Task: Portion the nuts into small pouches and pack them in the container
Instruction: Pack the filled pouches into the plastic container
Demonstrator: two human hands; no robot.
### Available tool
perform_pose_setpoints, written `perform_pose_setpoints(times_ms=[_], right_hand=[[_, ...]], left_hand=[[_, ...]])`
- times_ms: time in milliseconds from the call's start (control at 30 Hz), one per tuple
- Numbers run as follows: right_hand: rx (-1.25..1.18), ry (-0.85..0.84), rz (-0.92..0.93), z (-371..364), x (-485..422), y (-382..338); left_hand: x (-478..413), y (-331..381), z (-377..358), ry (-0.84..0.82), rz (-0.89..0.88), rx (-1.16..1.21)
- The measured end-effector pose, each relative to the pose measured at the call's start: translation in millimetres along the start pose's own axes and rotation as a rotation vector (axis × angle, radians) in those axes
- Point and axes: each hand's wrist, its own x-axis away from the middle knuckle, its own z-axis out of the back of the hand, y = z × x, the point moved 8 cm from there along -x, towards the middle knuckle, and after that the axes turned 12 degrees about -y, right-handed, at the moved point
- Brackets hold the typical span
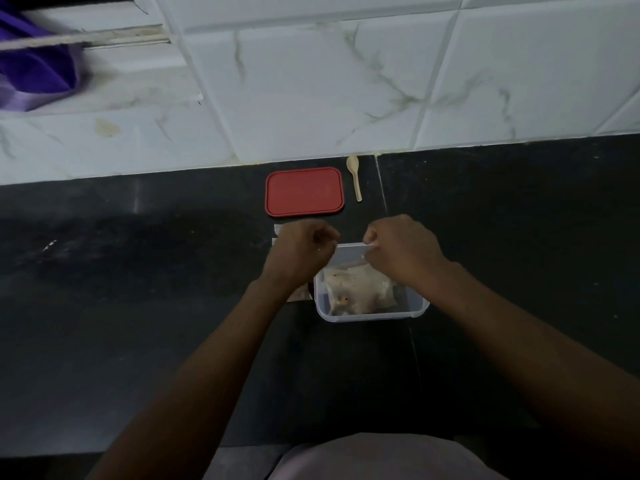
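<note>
A clear plastic container (pixel 372 315) stands on the black counter, with filled pouches of nuts (pixel 360 289) inside it. Above its far side both hands pinch the top edge of a small clear pouch (pixel 349 252). My left hand (pixel 304 251) grips the pouch's left end and my right hand (pixel 401 249) grips its right end. The container's red lid (pixel 304 191) lies flat behind the hands. A small wooden spoon (pixel 355 176) lies to the right of the lid. More pouch material shows partly under my left wrist (pixel 298 294).
The black counter (pixel 138 289) meets a white marble-tiled wall (pixel 311 81) at the back. A purple cloth (pixel 31 64) hangs at the upper left. A seam (pixel 382 188) runs through the counter right of the spoon.
</note>
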Motion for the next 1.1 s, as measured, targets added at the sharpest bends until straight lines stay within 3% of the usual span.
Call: perform_pose_setpoints(times_ms=[67,167,267,400,500,600,733,867,1100], right_hand=[[-0.138,0.081,0.123,6,-7,-20],[-0.204,0.025,0.241,-3,-30,-55],[-0.087,-0.089,0.281,-26,-53,-84],[0.2,-0.216,0.243,-60,-72,-103],[0.33,-0.274,0.222,-77,-77,-105],[0.337,-0.256,0.247,-75,-76,-105],[-0.021,-0.213,0.308,-46,-69,-94],[-0.409,-0.119,0.366,-1,-43,-74],[-0.553,-0.067,0.303,26,-3,-28]], left_hand=[[6,-21,14,0.028,0.08,-0.02],[8,-65,19,-0.063,0.284,-0.137],[15,-102,20,-0.131,0.486,-0.213],[23,-122,13,-0.155,0.571,-0.031],[24,-127,14,-0.141,0.524,0.045],[26,-124,14,-0.231,0.472,0.107],[28,-106,34,-0.227,0.394,0.289],[24,-59,64,-0.178,0.191,0.407],[6,0,45,-0.214,0.001,0.361]])
